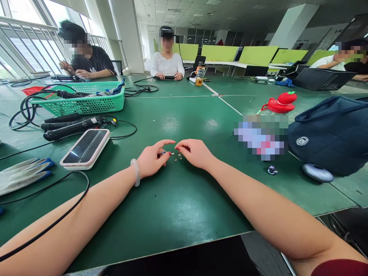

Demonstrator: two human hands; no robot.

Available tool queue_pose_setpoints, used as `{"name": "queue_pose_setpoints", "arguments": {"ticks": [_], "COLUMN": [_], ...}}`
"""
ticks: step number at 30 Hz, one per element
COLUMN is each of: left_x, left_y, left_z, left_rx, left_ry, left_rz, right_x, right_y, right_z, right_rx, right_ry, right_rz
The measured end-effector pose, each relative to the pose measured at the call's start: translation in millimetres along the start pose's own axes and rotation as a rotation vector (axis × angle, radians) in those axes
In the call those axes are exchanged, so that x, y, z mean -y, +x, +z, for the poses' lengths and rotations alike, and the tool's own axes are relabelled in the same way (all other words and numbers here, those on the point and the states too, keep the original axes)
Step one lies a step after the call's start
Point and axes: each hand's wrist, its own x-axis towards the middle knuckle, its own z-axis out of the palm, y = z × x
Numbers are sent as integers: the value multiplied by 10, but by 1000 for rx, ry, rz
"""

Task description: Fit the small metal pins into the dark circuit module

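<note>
My left hand [153, 158], with a pale bracelet [135, 172] at its wrist, hovers low over the green table [184, 214]. Its index finger is stretched out, while thumb and curled fingers close round something small and bluish that is mostly hidden. By the thumb tip shows a tiny whitish piece [173, 153]. Opposite, my right hand [198, 154] has its thumb and fingers bent into a pinch; anything between them is too small to make out. Fingertips of both hands nearly meet. Just below them lie a small light rectangular piece [180, 156] and a tiny reddish piece [175, 160].
On the left are a phone [85, 148], gloves [24, 174], black handheld devices [73, 126] with cables and a green basket [86, 105]. A red-lidded bottle [277, 107], dark blue bag [330, 134] and oval case [317, 172] stand right. People sit across the table.
</note>
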Motion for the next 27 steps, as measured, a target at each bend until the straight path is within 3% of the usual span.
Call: {"name": "queue_pose_setpoints", "arguments": {"ticks": [5, 12, 16, 27], "left_x": [68, 184, 204, 189], "left_y": [32, 95, 109, 62], "left_z": [-2, 30, 24, 82], "left_rx": [-40, -107, -141, 21], "left_ry": [-43, -53, -60, -131], "left_rz": [-42, -132, -165, -33], "right_x": [-96, -89, -41, -78], "right_y": [15, 18, 20, 19], "right_z": [30, 129, 117, 82], "right_rx": [-2, 170, 233, 181], "right_ry": [-59, -150, -202, -185], "right_rz": [31, -196, -246, -167]}}
